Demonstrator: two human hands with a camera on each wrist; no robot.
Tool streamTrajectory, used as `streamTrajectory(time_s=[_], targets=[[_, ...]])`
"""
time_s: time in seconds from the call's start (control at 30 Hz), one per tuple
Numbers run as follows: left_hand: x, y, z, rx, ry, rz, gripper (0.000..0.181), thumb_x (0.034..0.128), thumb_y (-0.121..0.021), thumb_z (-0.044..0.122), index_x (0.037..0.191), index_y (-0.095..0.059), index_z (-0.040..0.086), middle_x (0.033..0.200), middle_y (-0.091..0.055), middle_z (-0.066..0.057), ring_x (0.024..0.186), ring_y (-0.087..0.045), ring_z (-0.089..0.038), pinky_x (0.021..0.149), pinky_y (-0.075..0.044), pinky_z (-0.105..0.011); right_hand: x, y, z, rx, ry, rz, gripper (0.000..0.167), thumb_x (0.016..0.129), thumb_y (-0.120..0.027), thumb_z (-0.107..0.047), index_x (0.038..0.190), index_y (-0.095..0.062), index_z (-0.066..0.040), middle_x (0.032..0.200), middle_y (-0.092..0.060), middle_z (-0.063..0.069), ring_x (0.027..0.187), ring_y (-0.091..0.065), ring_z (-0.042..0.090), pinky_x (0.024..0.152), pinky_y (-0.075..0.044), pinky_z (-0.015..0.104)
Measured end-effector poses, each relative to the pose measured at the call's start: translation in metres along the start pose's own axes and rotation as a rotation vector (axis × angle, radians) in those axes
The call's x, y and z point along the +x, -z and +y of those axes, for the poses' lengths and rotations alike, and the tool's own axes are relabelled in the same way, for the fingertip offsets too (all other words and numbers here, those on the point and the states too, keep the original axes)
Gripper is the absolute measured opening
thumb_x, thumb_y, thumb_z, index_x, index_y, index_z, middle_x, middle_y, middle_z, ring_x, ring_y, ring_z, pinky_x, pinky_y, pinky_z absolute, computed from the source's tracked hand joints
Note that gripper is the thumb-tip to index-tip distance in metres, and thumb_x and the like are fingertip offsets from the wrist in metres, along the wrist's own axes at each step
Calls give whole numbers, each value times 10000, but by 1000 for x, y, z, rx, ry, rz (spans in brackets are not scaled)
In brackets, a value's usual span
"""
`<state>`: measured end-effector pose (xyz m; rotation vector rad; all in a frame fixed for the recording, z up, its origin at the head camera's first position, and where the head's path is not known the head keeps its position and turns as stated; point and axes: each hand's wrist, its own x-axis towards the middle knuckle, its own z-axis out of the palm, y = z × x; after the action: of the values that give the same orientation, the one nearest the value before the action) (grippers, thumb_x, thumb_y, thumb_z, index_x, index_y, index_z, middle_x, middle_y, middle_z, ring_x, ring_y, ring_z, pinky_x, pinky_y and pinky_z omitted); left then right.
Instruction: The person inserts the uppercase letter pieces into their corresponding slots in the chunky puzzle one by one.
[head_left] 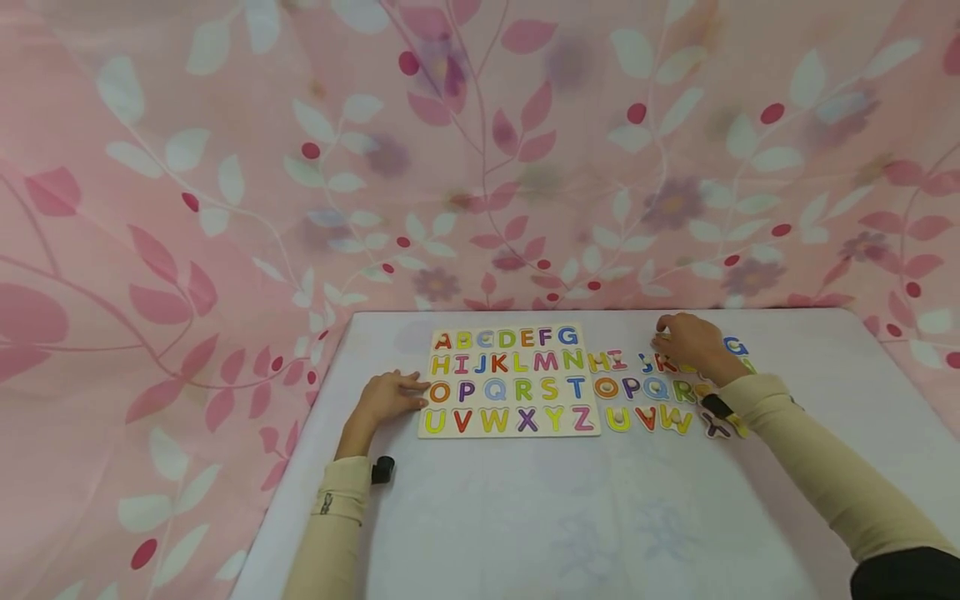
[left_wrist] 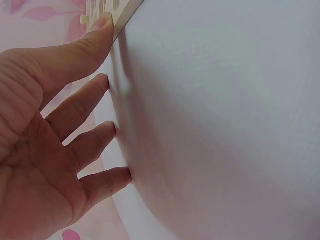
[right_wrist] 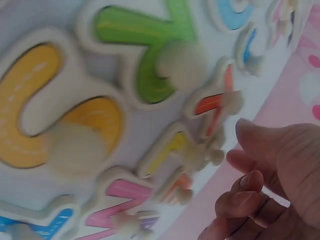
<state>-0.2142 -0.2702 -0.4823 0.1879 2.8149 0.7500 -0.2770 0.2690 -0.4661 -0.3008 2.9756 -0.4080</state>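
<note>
A wooden alphabet board (head_left: 510,430) lies on the table, with knobs showing on the A, B and C. Beside its left edge is my left hand (head_left: 390,396). In the left wrist view that hand (left_wrist: 45,130) has its fingers spread and its thumb against the board's edge (left_wrist: 122,20). My right hand (head_left: 692,340) hovers over the far rows of loose knobbed letters. Seen from the right wrist, the hand (right_wrist: 280,185) is loosely bent near a red K (right_wrist: 210,104) and a yellow L (right_wrist: 167,152); no piece shows in its fingers.
Loose letters such as an orange O (head_left: 606,388), a yellow U (head_left: 618,419) and a purple X (head_left: 716,426) lie right of the board. A blue G (head_left: 737,345) is beyond the right wrist. A pink leaf-patterned cloth (head_left: 480,167) hangs behind the white table (head_left: 487,517).
</note>
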Motion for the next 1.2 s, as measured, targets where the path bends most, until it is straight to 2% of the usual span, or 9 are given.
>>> streamTrajectory(time_s=[0.23, 0.47, 0.63, 0.9, 1.2], targets=[[-2, 0, 1, -8, 11, 1, 385, 826, -799, 259, 1194, -728, 172, 1385, -548, -71, 1402, -325, -418, 1139, -215, -583, -4, -1, 5, -2, -50, -20, 219, 939, -626, -158, 1042, -641, 35, 939, -651, 173, 742, -549, 266, 626, -472, 412], [-2, 1, 1, -14, 26, -9, 393, 824, -804, 269, 1199, -724, 182, 1391, -544, -61, 1412, -316, -400, 1146, -205, -576, -1, -1, -2, 4, -6, -5, 197, 947, -615, -152, 1035, -644, 23, 895, -646, 138, 700, -542, 232, 575, -447, 373], [-2, 1, 2, -4, 9, -3, 384, 826, -802, 260, 1191, -727, 171, 1382, -551, -78, 1396, -336, -419, 1135, -223, -583, 6, 2, -19, 17, 33, 34, 175, 940, -642, -151, 1019, -655, 4, 864, -650, 107, 652, -533, 212, 530, -424, 342], [-2, 1, 1, -33, 30, -4, 390, 816, -814, 263, 1189, -730, 185, 1389, -548, -59, 1413, -316, -395, 1148, -212, -564, 23, 3, -63, 12, 73, 47, 172, 931, -658, -164, 1024, -656, -19, 868, -634, 92, 711, -544, 239, 597, -456, 369], [-2, 1, 2, -1, 7, 0, 385, 828, -799, 259, 1195, -728, 164, 1390, -548, -74, 1403, -326, -415, 1143, -218, -570, 42, -10, -106, -1, 129, 81, 164, 930, -674, -190, 993, -670, -39, 882, -645, 85, 737, -560, 230, 598, -468, 337]])
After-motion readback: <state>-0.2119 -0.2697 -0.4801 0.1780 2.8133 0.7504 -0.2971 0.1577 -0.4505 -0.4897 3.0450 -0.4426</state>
